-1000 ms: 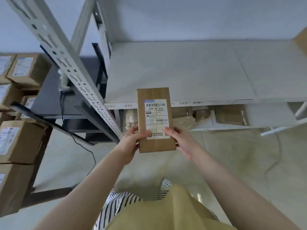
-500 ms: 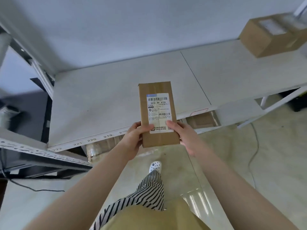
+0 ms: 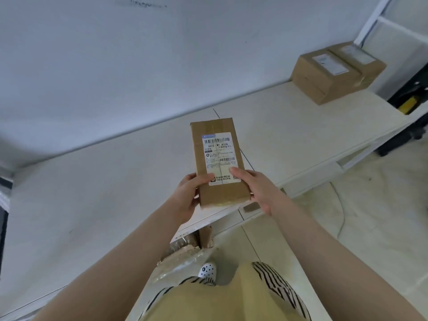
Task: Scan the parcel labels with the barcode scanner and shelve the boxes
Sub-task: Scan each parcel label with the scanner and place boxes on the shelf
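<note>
both hands (image 3: 185, 200) (image 3: 257, 191) hold labelled box (image 3: 217, 163) over shelf (image 3: 92, 205).

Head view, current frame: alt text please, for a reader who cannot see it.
Both hands, left hand and right hand, hold a slim cardboard parcel, label up, above a pale shelf. Two more labelled boxes sit at the shelf's far right; no scanner is visible.

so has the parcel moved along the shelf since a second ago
Yes. The parcel has travelled rightward along the shelf, toward the two boxes at its right end, and is held in both hands.
</note>
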`<state>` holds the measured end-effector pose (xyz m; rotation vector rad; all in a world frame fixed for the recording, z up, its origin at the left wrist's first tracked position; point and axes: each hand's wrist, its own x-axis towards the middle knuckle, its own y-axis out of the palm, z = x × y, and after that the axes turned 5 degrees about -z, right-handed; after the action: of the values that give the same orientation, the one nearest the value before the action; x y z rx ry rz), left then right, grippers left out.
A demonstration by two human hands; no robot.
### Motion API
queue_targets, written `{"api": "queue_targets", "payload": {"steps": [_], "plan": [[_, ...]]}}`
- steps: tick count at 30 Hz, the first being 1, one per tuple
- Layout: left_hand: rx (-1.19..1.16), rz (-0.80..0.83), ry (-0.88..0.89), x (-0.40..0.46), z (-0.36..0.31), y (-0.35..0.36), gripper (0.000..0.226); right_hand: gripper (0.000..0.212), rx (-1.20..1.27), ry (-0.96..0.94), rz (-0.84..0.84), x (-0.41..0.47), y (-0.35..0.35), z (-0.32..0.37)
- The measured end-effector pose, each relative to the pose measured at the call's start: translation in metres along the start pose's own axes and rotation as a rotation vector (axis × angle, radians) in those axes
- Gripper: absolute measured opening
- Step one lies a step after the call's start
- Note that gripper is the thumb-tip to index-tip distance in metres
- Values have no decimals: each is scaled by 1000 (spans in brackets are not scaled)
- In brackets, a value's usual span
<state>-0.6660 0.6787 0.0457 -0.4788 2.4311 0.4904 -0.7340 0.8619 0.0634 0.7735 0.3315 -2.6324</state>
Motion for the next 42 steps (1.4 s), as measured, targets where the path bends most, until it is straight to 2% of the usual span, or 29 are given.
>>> {"api": "queue_targets", "payload": {"steps": [6, 18, 23, 28, 32, 35, 38, 40, 42], "plan": [[21, -38, -27, 34, -15, 52, 59, 45, 1, 16, 26, 39, -52, 18], [-109, -118, -53, 95, -12, 251, 43, 42, -135, 37, 38, 111, -245, 51], [-133, -151, -66, 106, -6, 299, 40, 43, -161, 62, 52, 126, -291, 58], [-143, -210, -58, 113, -13, 322, 51, 40, -152, 74, 99, 140, -312, 69], [-84, -246, -103, 121, -19, 328, 61, 41, -85, 99, 70, 147, -316, 71], [18, -196, -179, 128, -20, 334, 55, 43, -56, 121, 36, 153, -319, 71], [-2, -162, -206, 135, -23, 345, 42, 48, -50, 160, 7, 164, -327, 75], [-30, -172, -203, 142, -27, 356, 28, 42, -17, 194, -7, 170, -334, 80], [-38, -201, -197, 152, -32, 366, 25, 39, 1, 207, -10, 180, -341, 84]]}}
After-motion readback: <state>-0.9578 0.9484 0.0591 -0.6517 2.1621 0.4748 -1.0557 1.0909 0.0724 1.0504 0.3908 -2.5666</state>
